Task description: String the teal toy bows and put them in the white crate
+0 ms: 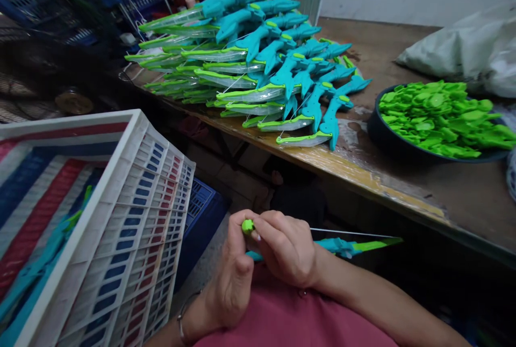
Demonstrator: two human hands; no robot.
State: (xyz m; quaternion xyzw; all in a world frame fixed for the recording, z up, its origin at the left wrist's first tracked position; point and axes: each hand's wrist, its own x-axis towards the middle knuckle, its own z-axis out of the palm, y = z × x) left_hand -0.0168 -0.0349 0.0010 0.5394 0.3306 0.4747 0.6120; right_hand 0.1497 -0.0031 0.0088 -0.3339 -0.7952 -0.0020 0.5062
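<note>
Low in front of my body, a teal and green toy bow (341, 246) lies across behind my right hand, its green limb pointing right. A thin white string (355, 232) stretches from the limb's tip to my right hand. My right hand (286, 247) is closed, thumb and fingers pinching a small green plastic piece (247, 225). Against that piece and the bow's teal body, my left hand (234, 272) curls closed, with a bracelet on the wrist. The two hands touch, and their fingers hide most of the bow's middle.
On the table (363, 186) lies a pile of teal and green toy bows (278, 62). A dark basin (374, 135) of green plastic pieces (439, 116) stands to its right, before a white sack (455, 49). A white crate (133, 229) with striped lining is at left, near a fan (36, 78).
</note>
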